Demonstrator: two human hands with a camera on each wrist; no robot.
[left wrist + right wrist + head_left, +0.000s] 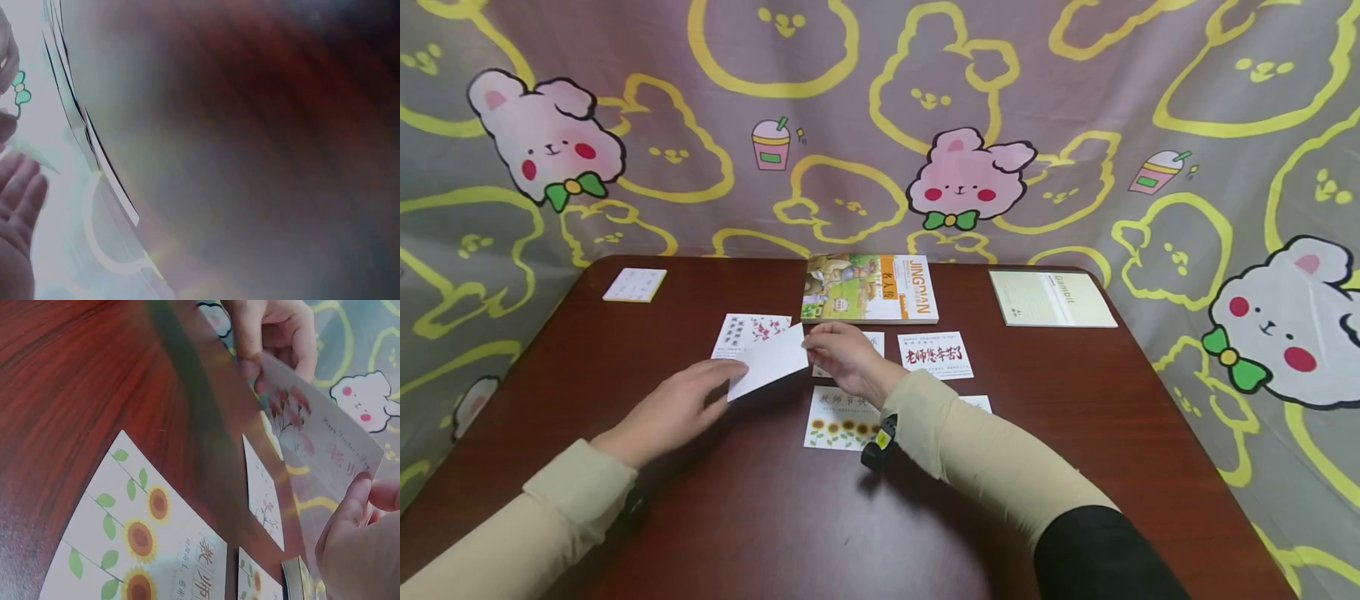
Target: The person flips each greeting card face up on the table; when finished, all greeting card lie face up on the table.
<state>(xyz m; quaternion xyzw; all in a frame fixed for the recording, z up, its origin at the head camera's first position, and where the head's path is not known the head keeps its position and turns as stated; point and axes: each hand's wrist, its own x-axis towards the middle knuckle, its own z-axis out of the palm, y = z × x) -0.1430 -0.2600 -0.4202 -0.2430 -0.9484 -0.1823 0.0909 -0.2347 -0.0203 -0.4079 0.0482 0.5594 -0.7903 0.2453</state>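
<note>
Between my two hands a white card (767, 364) is held tilted above the table. In the head view its plain side shows; the right wrist view shows pink flowers and script on its other side. My left hand (673, 406) pinches one end between thumb and fingers. At the opposite end, my right hand (850, 358) pinches a corner. A blossom card (737, 332) lies partly hidden behind the held card. Below my right hand lies a sunflower card (835, 427), and another card (875, 341) is mostly covered by that hand.
A card with red lettering (936, 357) lies right of my right hand, and a further card (979, 403) peeks out past the sleeve. At the table's back stand out a colourful book (868, 287), a notebook (1037, 300) on the right and a small pad (634, 284) on the left.
</note>
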